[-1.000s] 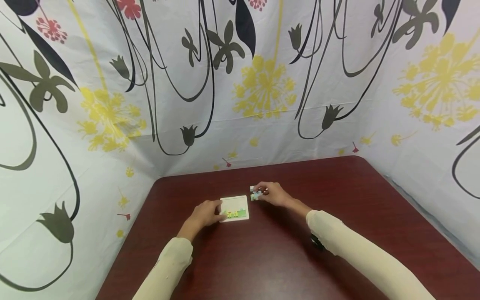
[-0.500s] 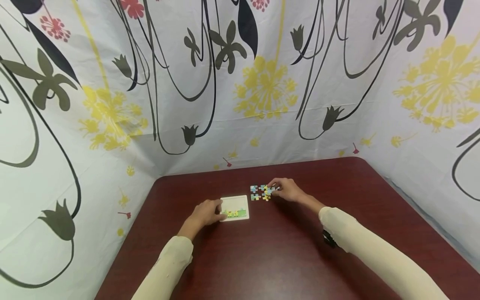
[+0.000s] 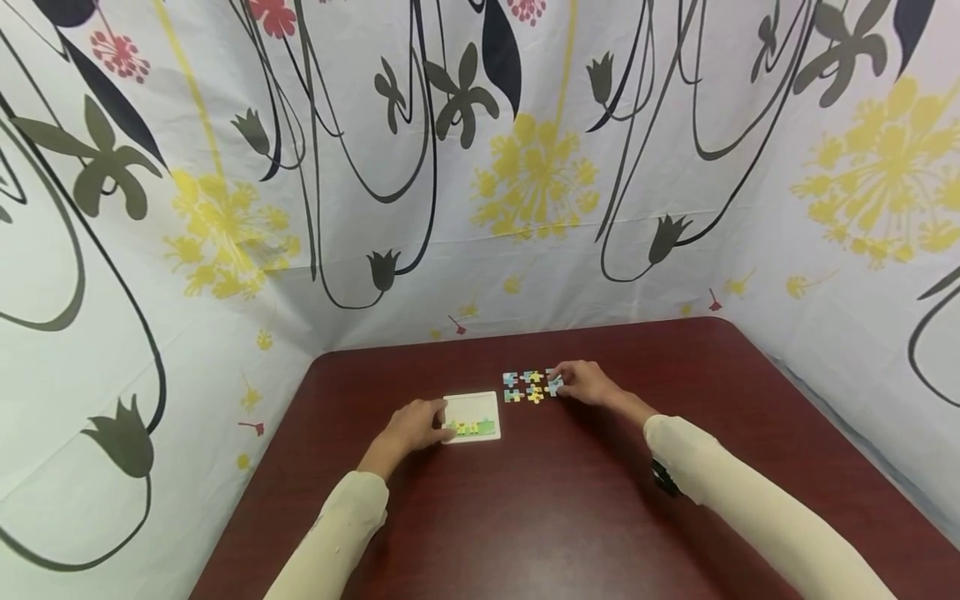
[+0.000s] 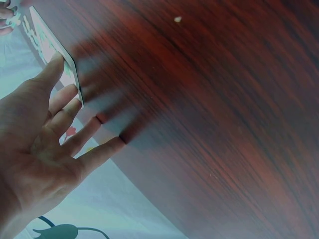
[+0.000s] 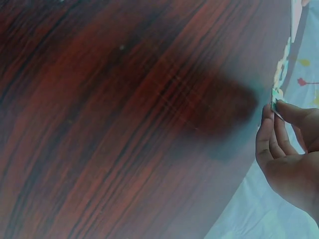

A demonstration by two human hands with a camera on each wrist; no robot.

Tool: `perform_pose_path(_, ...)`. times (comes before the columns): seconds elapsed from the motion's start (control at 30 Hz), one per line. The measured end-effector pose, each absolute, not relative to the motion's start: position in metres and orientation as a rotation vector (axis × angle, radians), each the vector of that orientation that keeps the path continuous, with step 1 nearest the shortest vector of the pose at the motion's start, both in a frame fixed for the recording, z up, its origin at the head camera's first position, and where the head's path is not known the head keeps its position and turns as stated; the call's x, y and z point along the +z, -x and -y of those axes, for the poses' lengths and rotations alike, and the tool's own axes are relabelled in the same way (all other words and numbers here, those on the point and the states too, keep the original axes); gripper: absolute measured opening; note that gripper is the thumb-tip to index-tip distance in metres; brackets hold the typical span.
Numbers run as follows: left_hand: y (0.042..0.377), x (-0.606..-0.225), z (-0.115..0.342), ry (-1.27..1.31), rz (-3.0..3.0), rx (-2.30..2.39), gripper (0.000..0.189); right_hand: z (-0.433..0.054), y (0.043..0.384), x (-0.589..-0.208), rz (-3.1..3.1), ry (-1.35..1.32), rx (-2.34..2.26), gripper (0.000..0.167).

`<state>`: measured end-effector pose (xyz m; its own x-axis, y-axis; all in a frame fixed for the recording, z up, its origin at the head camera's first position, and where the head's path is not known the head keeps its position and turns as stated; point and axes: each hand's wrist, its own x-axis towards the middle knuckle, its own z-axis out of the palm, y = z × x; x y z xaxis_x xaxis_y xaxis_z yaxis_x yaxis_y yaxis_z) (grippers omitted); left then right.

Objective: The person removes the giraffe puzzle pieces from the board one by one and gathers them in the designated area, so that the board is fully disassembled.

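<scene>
A white puzzle tray lies on the dark red table, with green and yellow puzzle pieces along its near side. My left hand holds the tray's left end, thumb at the near corner and fingers farther up. In the left wrist view, the last two fingers of my left hand extend past the tray toward the tabletop. Beyond the tray to the right, my right hand pinches a light blue puzzle piece between thumb and fingertips, right at the table. Its fingers partly cover another piece behind.
Several loose blue and yellow puzzle pieces lie in two short rows left of my right hand. The table meets a flower-printed cloth at its back edge. A tiny pale speck sits on the tabletop.
My right hand has moved right, drawing away from the loose pieces and uncovering them; the row of pieces now spreads farther right. My left hand stays at the tray.
</scene>
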<state>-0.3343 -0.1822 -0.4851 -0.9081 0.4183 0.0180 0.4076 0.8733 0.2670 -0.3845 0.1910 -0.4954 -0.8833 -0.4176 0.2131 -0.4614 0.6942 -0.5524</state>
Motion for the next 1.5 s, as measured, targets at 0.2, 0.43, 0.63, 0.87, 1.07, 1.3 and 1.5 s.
perform_pose_path(0.2,0.335,-0.487,0.181,-0.680,-3.004,0.421,0.027,-0.196,0.385,-0.504,2.829,-0.711,0.912,0.021)
perform_pose_path(0.43,0.335,-0.487,0.179,-0.673,-3.008,0.419,0.027,-0.192,0.386,-0.508,2.822,-0.672,0.900,0.021)
perform_pose_path(0.63,0.334,-0.486,0.178,-0.658,-3.004,0.431,0.027,-0.190,0.386,-0.513,2.789,-0.693,0.889,0.017)
perform_pose_path(0.87,0.333,-0.486,0.177,-0.662,-3.006,0.435,0.026,-0.189,0.385,-0.513,2.802,-0.692,0.896,0.013)
perform_pose_path(1.07,0.333,-0.486,0.179,-0.675,-3.004,0.423,0.027,-0.187,0.384,-0.511,2.834,-0.662,0.918,0.014)
perform_pose_path(1.3,0.332,-0.484,0.182,-0.655,-2.992,0.421,0.028,-0.180,0.384,-0.508,2.815,-0.687,0.924,0.017)
perform_pose_path(1.5,0.333,-0.482,0.183,-0.645,-2.973,0.423,0.033,-0.166,0.378,-0.503,2.778,-0.754,0.941,0.017)
